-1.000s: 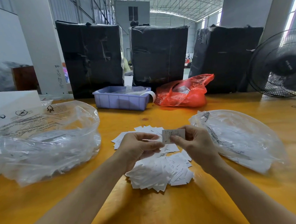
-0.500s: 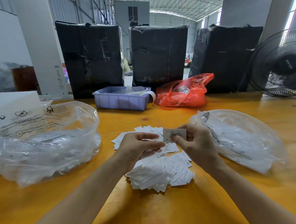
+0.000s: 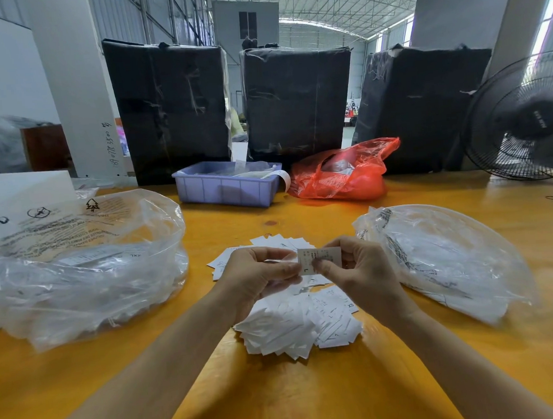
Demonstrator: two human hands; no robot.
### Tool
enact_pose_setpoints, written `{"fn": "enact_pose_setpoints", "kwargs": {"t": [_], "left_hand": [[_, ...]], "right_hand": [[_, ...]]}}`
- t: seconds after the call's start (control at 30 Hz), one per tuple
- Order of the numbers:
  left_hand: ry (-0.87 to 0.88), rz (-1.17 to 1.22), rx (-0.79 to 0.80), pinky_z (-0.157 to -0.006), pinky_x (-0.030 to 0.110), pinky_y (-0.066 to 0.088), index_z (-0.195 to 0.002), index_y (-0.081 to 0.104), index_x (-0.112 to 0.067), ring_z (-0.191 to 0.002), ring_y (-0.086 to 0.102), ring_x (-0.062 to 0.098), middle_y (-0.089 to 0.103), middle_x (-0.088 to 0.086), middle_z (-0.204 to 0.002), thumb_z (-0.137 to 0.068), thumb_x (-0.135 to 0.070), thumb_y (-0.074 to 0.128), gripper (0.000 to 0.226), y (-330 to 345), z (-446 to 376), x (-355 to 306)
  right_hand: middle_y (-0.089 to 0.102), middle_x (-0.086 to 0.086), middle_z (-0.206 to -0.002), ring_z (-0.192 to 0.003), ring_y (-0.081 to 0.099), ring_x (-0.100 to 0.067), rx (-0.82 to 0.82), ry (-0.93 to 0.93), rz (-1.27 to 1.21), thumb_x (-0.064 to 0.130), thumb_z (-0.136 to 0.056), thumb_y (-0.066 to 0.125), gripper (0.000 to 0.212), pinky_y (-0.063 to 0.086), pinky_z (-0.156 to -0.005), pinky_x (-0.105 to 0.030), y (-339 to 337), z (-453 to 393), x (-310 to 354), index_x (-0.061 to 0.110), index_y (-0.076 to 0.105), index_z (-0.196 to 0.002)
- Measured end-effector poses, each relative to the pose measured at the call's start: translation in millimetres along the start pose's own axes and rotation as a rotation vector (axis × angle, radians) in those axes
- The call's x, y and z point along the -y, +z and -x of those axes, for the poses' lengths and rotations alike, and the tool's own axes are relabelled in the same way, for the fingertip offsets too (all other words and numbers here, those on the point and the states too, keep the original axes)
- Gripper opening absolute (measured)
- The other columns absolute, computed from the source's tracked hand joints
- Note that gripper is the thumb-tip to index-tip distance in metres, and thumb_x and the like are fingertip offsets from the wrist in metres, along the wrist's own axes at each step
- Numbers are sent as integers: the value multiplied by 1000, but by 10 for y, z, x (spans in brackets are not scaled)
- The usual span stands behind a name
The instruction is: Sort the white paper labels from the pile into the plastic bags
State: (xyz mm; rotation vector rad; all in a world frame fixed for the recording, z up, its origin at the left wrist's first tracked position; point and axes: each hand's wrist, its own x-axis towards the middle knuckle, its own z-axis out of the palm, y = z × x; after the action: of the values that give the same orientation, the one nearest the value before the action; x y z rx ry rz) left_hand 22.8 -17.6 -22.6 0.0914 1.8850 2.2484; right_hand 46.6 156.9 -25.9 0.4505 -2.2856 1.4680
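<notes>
Above the heap of white paper labels (image 3: 297, 322), we pinch one small white label (image 3: 319, 260) between left hand (image 3: 257, 276) and right hand (image 3: 360, 277) (reading its size), and must next choose the matching clear plastic bag (image 3: 449, 259).

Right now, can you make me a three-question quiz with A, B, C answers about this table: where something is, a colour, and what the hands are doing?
1. Where is the pile of labels?
A. in the purple tray
B. on the yellow table, between the two clear bags
C. on the fan

2. What colour is the bag beside the purple tray?
A. red
B. green
C. black

3. What are the hands doing?
A. resting flat
B. pinching one label
C. lifting the tray

Answers: 1 B, the pile lies on the table under the hands. 2 A, it is red plastic. 3 B, the left hand and right hand hold one label between their fingertips.
</notes>
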Motion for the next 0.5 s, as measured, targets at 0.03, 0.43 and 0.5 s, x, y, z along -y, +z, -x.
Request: {"fn": "enact_pose_setpoints", "kwargs": {"t": [0.03,0.43,0.5], "left_hand": [[1,5,0,-65,25,59,-97,65,1,-68,72,22,74,16,-80,-62,2,76,36,-2,2,-6],[-6,41,40,-62,22,57,-99,64,3,-71,72,23,73,20,-87,-49,1,79,53,28,40,-29],[-11,58,33,-60,22,56,-100,64,4,-70,72,23,73,20,-85,-49,2,79,53,23,41,-32]], "right_hand": [[66,-4,-71,-59,56,-6,-9,1,-5,4,-82,69,7,48,-53,-22,1,3,0,11,67,-84],[66,-7,-75,-71,64,-27,-158,-33,-37,2,-81,69,20,52,-60,-34,-21,-7,27,21,62,-76],[66,-7,-76,-72,64,-28,-155,-46,-42,1,-81,69,21,53,-61,-35,-36,-6,32,21,62,-76]]}}
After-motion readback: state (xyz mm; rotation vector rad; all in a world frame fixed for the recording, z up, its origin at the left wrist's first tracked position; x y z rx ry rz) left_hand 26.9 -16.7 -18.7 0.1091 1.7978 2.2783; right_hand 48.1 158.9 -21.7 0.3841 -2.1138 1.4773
